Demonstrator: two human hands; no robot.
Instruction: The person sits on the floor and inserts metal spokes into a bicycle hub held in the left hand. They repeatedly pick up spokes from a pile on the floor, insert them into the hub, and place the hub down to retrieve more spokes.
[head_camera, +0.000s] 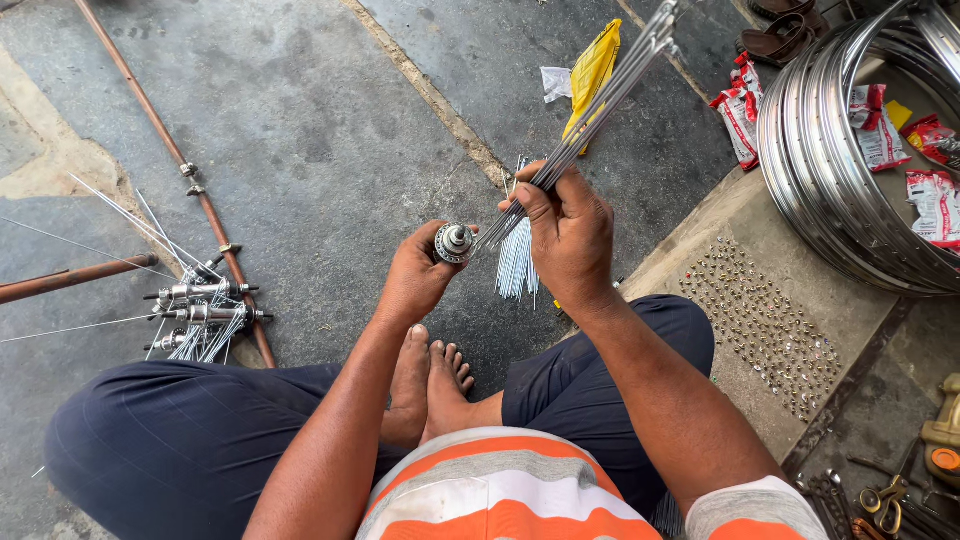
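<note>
Several spoked hubs (200, 305) lie on the floor at 9 o'clock. Left hand (420, 275), centre, fingers closed around a metal wheel hub (454, 243). Right hand (570, 235) beside it pinches a bundle of spokes (600, 105) slanting toward 1 o'clock. Stacked steel rims (830, 150) at 2 o'clock.

Grey stone floor (320, 130) bears spoked hubs (200, 305), loose spokes (517, 265), stacked rims (830, 170), wrappers (740, 110).
</note>
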